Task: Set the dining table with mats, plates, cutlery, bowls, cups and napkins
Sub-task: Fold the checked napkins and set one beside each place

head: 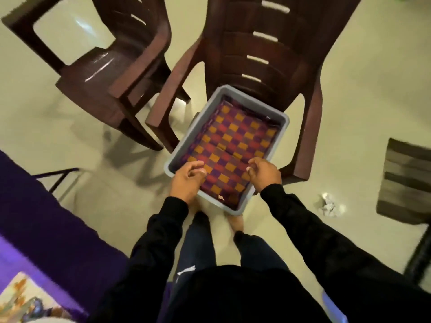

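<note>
A grey plastic tub (186, 134) sits on the seat of a brown plastic chair (268, 50). Inside it lies a folded checkered cloth (235, 141) in orange, red and purple, which fills the bottom. Both of my hands are at the near end of the tub. My left hand (186, 180) is by the tub's near left corner, its curled fingers pinching the cloth's edge. My right hand (264, 173) is over the near right side, its fingertips curled down onto the cloth. The cloth lies flat.
A second brown chair (112, 73) stands left of the first. The table, under a purple cloth (35, 217), runs along the lower left, with a patterned mat (21, 297) on it. On the floor lie a crumpled paper (328, 205) and a striped rug (405, 178).
</note>
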